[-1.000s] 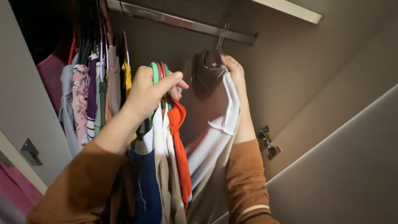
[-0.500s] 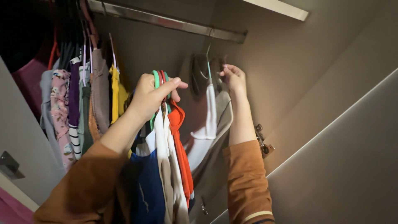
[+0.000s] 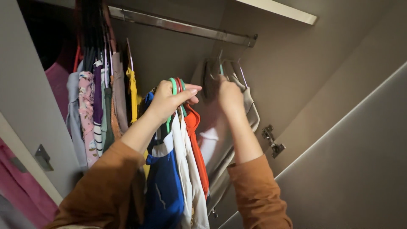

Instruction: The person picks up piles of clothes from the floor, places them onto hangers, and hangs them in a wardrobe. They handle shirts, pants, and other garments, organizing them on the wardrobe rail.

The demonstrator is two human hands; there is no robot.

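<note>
My left hand [image 3: 166, 101] grips a bunch of plastic hangers [image 3: 176, 87], green and red, with several garments hanging from them: a blue one [image 3: 164, 186], a white one [image 3: 186, 169] and an orange one [image 3: 196, 140]. My right hand [image 3: 229, 94] is raised at the right end of the metal closet rail [image 3: 182, 27]. It holds the hanger of a brown and white garment [image 3: 220, 140] that hangs from the rail against the closet's side wall. Both arms wear brown sleeves.
More clothes [image 3: 99, 106] hang packed at the left of the rail, pink, floral, striped and yellow. The wardrobe door [image 3: 25, 118] stands open at left. A metal hinge [image 3: 271, 142] sits on the right side panel. A shelf edge [image 3: 275, 10] runs above the rail.
My right hand has carried the brown and white garment up and right until its hanger is on the rail's right end. My left hand keeps the bunch in place.
</note>
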